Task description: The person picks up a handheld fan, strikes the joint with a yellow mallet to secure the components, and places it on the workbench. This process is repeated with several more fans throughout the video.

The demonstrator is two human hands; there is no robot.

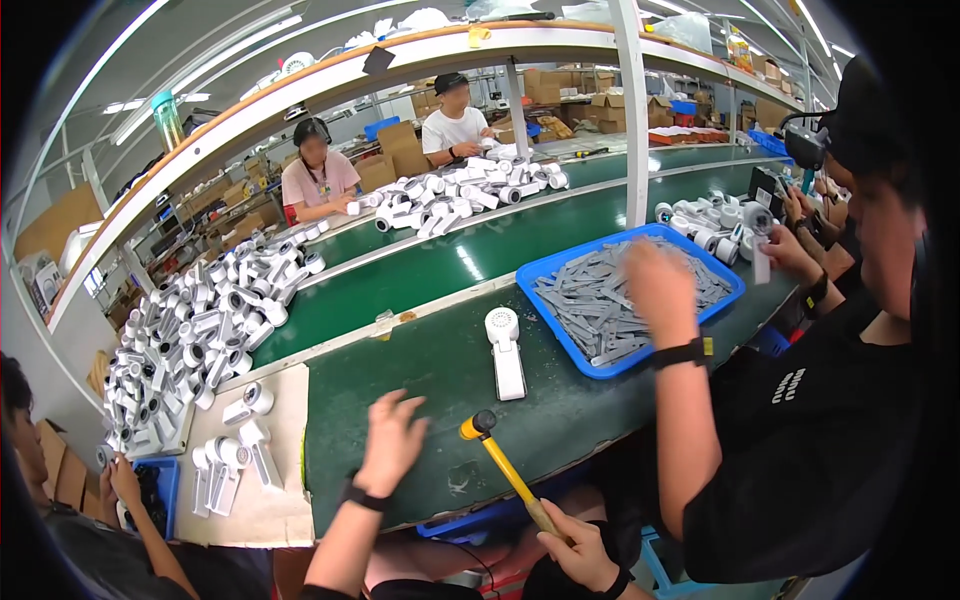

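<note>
My left hand hovers over the green bench top with fingers spread and nothing in it. In my right hand, at the near edge, is a mallet with a yellow handle and a black and yellow head, which points away from me over the bench. A white handheld fan lies beyond the mallet head, its round grille at the far end. Right of the fan stands a blue tray of flat grey strips. A co-worker's blurred hand reaches over these strips from the right.
A brown board at left carries several white fans. A large heap of fans lies behind it. Beyond the bench runs a green conveyor. A white post rises behind the tray. Co-workers sit left, right and across.
</note>
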